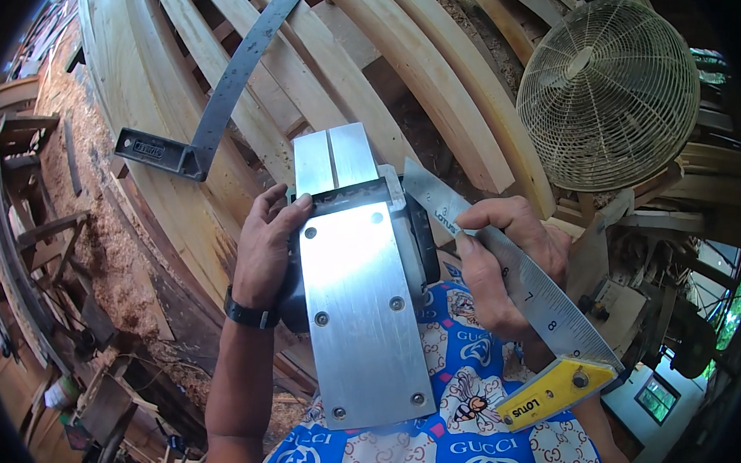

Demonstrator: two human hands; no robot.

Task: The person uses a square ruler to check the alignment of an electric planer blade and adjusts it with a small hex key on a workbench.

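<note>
An electric hand planer (364, 334) lies upside down in front of my body, its shiny metal sole facing up. My left hand (265, 242) is closed on the planer's left side, with the thumb over its dark edge near the far end. In my right hand (508, 265) is a try square (537, 299), its steel blade pinched between thumb and fingers. The square's yellow stock (558, 388) points back toward me. Its blade tip lies close to the planer's right side; whether they touch, I cannot tell.
Several long pale boards (411, 68) stretch out beyond the planer. Resting across them is a second square with a dark stock (158, 153). A round wire-caged fan (608, 98) stands at the far right. Wood shavings (123, 272) cover the left side, beside wooden frames (22, 219).
</note>
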